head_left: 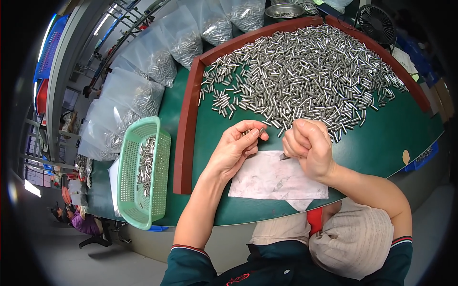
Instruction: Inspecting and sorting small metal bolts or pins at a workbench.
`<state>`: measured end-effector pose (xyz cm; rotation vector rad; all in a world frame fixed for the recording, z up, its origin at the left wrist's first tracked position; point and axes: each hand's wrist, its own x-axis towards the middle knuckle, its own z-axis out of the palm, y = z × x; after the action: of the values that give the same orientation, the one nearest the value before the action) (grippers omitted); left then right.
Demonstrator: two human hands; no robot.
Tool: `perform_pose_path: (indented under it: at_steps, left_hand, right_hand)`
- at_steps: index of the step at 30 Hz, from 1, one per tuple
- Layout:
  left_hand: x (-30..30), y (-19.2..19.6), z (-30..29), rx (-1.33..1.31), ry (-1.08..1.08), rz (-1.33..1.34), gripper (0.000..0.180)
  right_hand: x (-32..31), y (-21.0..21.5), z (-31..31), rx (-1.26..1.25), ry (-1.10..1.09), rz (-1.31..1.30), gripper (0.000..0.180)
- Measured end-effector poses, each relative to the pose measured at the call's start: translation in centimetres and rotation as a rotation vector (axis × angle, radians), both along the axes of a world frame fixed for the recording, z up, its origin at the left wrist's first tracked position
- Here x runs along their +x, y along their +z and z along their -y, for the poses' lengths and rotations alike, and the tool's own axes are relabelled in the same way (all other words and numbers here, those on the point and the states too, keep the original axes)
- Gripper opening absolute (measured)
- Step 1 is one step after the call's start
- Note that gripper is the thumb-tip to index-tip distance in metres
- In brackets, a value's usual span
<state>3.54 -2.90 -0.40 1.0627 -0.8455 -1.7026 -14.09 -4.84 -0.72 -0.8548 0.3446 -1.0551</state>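
Barehanded, I pinched a metal pin (pixel 261 132) in my left grip (pixel 234 147), just left of my clenched right grip (pixel 310 147), contents unclear, as heaped pins (pixel 305 71) lay beyond both on the counter (pixel 377 138).

- The table (pixel 381 128) carries a heap of pins (pixel 310 71) at its middle and back.
- A left board (pixel 186 128), a back board (pixel 262 35) and a right board (pixel 396 64) border the heap; the near side lies open.
- The basket (pixel 165 176) stands left of the left board, with more pins inside.
- Bags (pixel 155 59) of pins line up behind the basket, outside the left and back boards.
- A dish (pixel 285 11) sits behind the back board; a fan (pixel 377 24) stands at the back right.
- A cloth (pixel 276 181) lies before the heap, near the table's front edge.
- The left hand (pixel 236 145), a pin (pixel 261 132) at its fingertips, is at the cloth's left; the right hand (pixel 310 148) is over its right part.
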Motion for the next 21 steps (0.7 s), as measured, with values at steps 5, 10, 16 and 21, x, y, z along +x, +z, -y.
perform_pose_path:
  at_steps: [5, 10, 16, 21]
  left_hand:
    - [-0.1, 0.1, -0.1, 0.002, 0.000, 0.017, 0.014]
    - [-0.1, 0.1, -0.3, 0.007, -0.002, 0.030, 0.014]
    - [-1.4, 1.5, -1.4, -0.157, -0.130, 0.541, 0.015]
    - [-2.9, 1.6, -2.6, -0.389, -0.255, 1.021, 0.013]
  right_hand:
    - [0.1, 0.0, 0.0, 0.003, -0.001, 0.001, 0.039]
    - [-0.1, -0.3, 0.0, 0.004, 0.026, 0.059, 0.038]
    - [-0.2, -0.4, 0.1, 0.024, 0.019, 0.059, 0.038]
    - [-0.1, -0.1, 0.1, 0.008, -0.005, 0.009, 0.039]
